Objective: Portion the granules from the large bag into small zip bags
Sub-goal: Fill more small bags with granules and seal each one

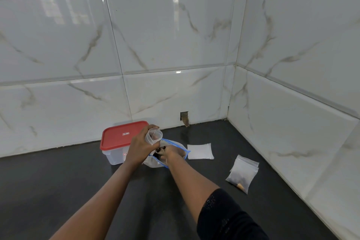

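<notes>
We are reaching into the large bag point(167, 154), its blue-zipped mouth gaping on the dark surface point(78, 181), while our right hand point(171, 155) is dipping inside among the dark granules; whether its fingers are pinching anything we cannot tell. Our left hand point(139, 147), just above and left of it, is gripping a small zip bag point(153, 136) with fingers wrapped round, keeping its mouth open and close by, likely for a short transfer. Beyond the left fingers is sitting a red-lidded container point(122, 138). Right of the right fingers, empty flat bags point(200, 151) and filled bags point(242, 176) are lying well apart, leaving open room before the tiled wall point(292, 122).
</notes>
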A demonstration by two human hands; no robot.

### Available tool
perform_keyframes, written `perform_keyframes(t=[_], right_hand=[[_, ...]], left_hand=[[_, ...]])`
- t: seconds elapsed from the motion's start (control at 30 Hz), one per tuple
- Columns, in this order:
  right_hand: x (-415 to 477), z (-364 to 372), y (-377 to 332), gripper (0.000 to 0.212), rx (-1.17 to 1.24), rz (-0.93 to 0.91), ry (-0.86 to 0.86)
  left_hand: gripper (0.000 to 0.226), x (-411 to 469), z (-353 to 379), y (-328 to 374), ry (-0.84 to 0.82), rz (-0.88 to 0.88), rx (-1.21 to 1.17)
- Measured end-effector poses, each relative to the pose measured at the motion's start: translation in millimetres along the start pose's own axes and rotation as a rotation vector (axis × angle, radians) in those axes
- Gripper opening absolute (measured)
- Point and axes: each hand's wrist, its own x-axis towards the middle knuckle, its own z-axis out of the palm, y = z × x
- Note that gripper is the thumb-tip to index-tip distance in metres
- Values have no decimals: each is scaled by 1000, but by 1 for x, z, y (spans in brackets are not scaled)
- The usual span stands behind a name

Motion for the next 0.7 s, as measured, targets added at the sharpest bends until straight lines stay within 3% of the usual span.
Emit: perform_keyframes(t=[0.1, 0.23, 0.33, 0.43, 0.5, 0.6, 0.7], right_hand=[[-5, -1, -3, 11, 30, 26, 12], [-6, -2, -2, 23, 50, 23, 19], [-10, -2, -2, 9, 19, 9, 15], [-10, 0, 0, 13, -63, -30, 19], [-8, 2, 2, 5, -34, -61, 31], [-2, -2, 3, 27, 20, -105, 55], [-8, -5, 4, 24, 127, -71, 50]], left_hand=[[48, -1, 1, 1, -3, 7, 0], [49, -2, 2, 0, -11, 2, -6], [49, -1, 2, -1, -4, -5, -10], [50, -1, 2, -3, 4, -11, -20], [50, -1, 4, -3, 1, -9, -19], [50, 0, 7, -4, -5, -14, -27], [50, -1, 10, -5, -13, 0, -22]])
